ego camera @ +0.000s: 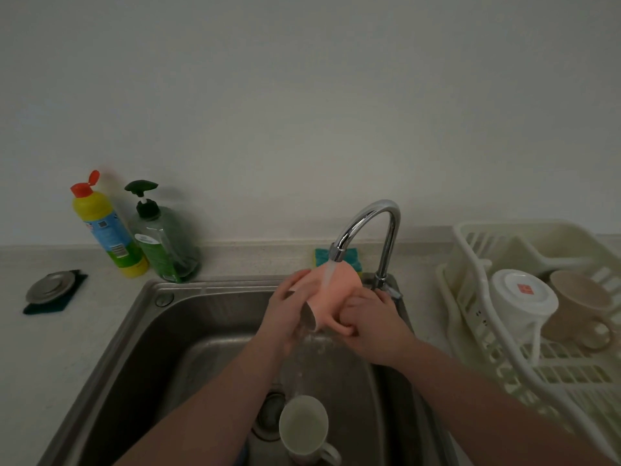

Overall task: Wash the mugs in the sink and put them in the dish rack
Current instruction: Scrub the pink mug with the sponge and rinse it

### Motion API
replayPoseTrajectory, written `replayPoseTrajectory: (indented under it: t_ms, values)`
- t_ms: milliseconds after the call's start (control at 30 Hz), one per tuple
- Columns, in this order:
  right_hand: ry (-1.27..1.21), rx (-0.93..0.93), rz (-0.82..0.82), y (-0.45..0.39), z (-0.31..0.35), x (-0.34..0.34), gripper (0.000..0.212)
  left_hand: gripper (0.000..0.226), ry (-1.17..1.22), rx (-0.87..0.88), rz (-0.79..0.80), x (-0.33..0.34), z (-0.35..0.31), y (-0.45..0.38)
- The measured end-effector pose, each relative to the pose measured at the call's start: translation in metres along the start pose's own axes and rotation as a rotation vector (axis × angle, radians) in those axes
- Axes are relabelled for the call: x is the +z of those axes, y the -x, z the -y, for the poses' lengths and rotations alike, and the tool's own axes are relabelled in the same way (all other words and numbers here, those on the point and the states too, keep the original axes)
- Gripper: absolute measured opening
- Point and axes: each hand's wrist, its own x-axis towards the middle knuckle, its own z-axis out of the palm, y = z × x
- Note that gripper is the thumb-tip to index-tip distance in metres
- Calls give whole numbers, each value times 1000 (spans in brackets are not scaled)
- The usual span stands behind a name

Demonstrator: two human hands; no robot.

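Observation:
I hold a pink mug tilted mouth-down under the running faucet, and water streams over its side. My right hand grips its handle. My left hand wraps around its rim side. A pale green mug lies in the steel sink near the drain, mouth toward me. In the white dish rack at the right, a white mug sits upside down beside a beige mug.
A yellow detergent bottle and a green pump soap bottle stand on the counter left of the sink. A metal sink stopper rests on a dark pad. A green-yellow sponge lies behind the faucet.

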Motion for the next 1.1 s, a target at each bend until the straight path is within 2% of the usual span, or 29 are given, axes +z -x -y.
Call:
replayPoseTrajectory:
  t_ms: [100, 200, 300, 367, 433, 500, 600, 700, 767, 833, 900, 967, 1000, 1033, 1100]
  values:
    - [114, -91, -89, 1, -5, 8, 25, 35, -89, 118, -27, 4, -1, 3]
    - [107, -102, -97, 1, -9, 13, 26, 41, -143, 155, -28, 6, -1, 7]
    - [-3, -34, -57, -1, -1, 11, 47, 33, -180, 107, -28, 6, -5, 10]
    - [-226, 80, -1, -2, 5, 3, 53, 20, -228, 75, -46, 5, -9, 11]
    - [-552, 223, 42, -1, 3, 0, 38, 14, -346, 60, -54, 1, -15, 10]
    - [-914, 372, 88, 2, 3, 1, 30, 32, -435, 58, -38, -3, -19, 8]
    - [-1343, 468, 125, 3, 6, 4, 52, 49, -352, 25, 28, -4, -26, 9]
    - [-1604, 430, 143, 1, 9, -5, 35, 56, -264, -26, 105, -4, -25, 15]
    - [-1649, 469, 139, -2, 9, -9, 35, 54, -389, 59, 162, -7, -18, 13]
    - [-1658, 520, 147, -1, 2, -9, 37, 71, -503, 142, 241, -12, -15, 12]
    - [-1650, 535, 185, 0, -5, -8, 41, 87, -572, 152, 317, -15, -10, 9]
    - [-1633, 548, 212, 2, -12, -5, 65, 87, -605, 173, 338, -13, -7, 8]
    - [-1639, 551, 214, 4, -14, -2, 70, 84, -608, 180, 340, -13, -5, 7]
    - [-1650, 558, 219, 6, -16, -1, 71, 81, -610, 184, 339, -11, -4, 6]
    - [-1648, 581, 205, 7, -16, -2, 53, 72, -611, 193, 338, -9, -2, 5]
